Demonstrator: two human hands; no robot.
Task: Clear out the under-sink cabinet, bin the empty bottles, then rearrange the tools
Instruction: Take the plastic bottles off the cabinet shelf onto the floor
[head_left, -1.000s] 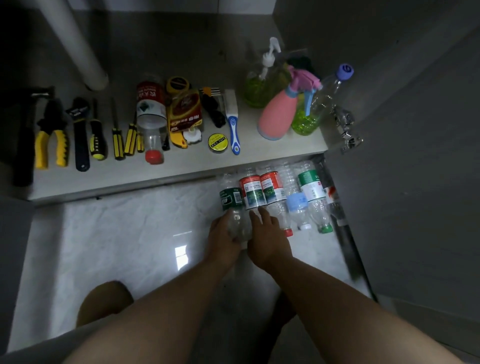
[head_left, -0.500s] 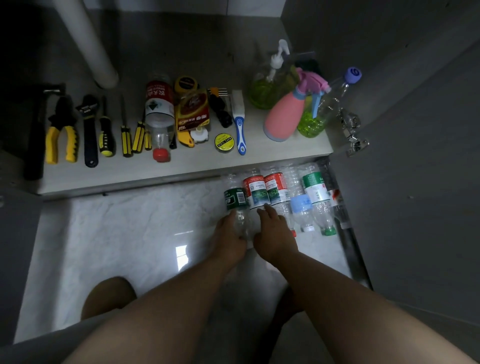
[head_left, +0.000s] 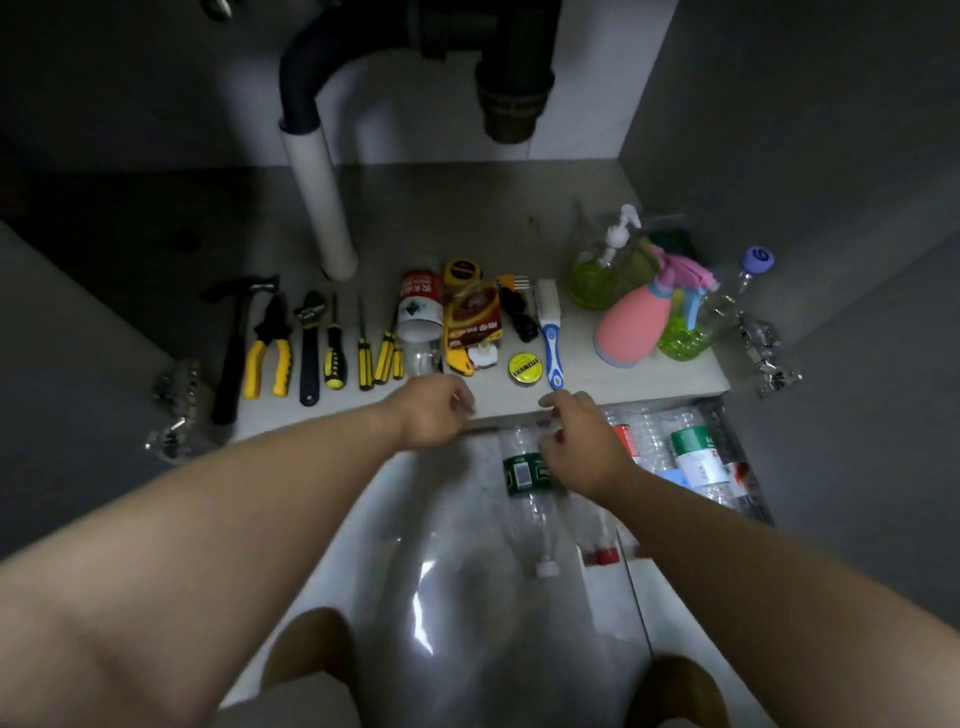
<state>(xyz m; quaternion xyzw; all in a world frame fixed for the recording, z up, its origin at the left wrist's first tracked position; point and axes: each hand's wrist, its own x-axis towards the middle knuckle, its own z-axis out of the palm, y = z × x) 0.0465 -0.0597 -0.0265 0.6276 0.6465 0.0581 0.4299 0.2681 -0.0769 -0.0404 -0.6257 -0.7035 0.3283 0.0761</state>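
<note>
i'd put us mid-task: the empty bottles (head_left: 524, 473) lie in a row on the floor (head_left: 441, 519), unbinned; tools (head_left: 267, 353) and a red-label bottle (head_left: 420, 317) sit on the cabinet shelf (head_left: 623, 384). left hand (head_left: 431, 410) hovers loosely curled, holding nothing; right hand (head_left: 587, 449) above the bottles, grip i cannot tell

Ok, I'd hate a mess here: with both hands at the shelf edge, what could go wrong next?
1. The green-label bottle and its neighbours lie loose on the glossy floor under the right hand; a brush could roll them away.
2. The red-label bottle lies on the shelf between the screwdrivers and a brown pouch; the left hand pulling it out may scatter them.
</note>
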